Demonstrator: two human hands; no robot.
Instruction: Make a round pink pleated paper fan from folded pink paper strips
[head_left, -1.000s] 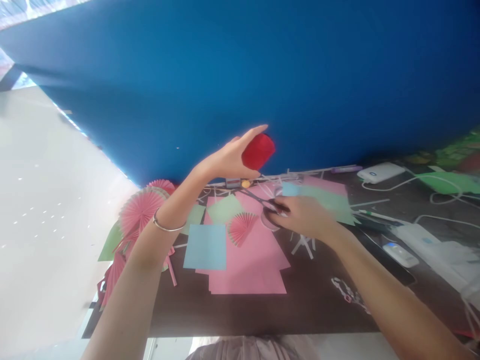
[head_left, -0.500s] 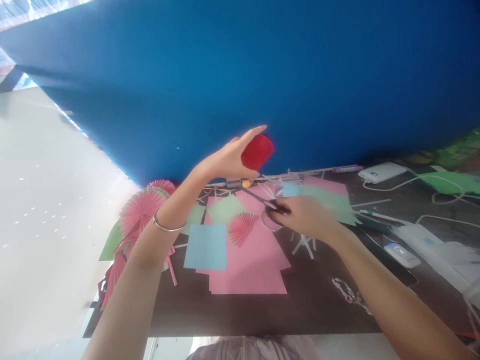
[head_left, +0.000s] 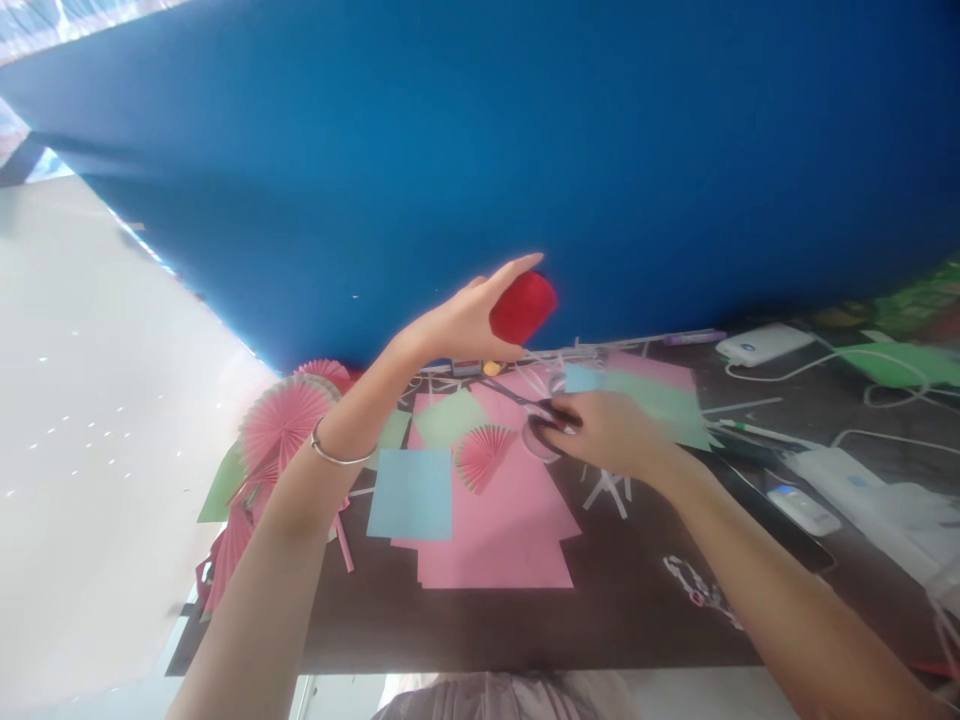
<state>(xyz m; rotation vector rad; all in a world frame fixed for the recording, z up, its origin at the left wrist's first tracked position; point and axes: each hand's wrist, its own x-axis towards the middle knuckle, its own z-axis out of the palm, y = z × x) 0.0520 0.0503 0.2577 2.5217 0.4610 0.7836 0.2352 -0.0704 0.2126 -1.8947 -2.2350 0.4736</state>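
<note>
Raised in front of the blue panel, my left hand (head_left: 476, 318) is wrapped round a small rounded red object (head_left: 525, 307). Its exact kind does not show. Lower and to the right, over the papers, my right hand (head_left: 607, 430) grips dark-handled scissors (head_left: 514, 396), whose blades point left. Beneath the hands lies a stack of pink paper (head_left: 499, 560). A folded pink paper fan (head_left: 484, 457) rests on that stack, beside a light blue sheet (head_left: 410, 494) and a pale green sheet (head_left: 451, 418).
Pleated pink rosettes (head_left: 285, 425) are piled at the table's left. Paper strips (head_left: 611, 492) lie right of the pink stack. Farther right are a white power bank-like box (head_left: 761, 345), cables, a dark phone-like slab (head_left: 772, 520) and a chain (head_left: 697, 590). The blue panel (head_left: 480, 150) rises behind.
My left hand has shifted slightly to the right with the red object. My right hand and the scissors have hardly moved.
</note>
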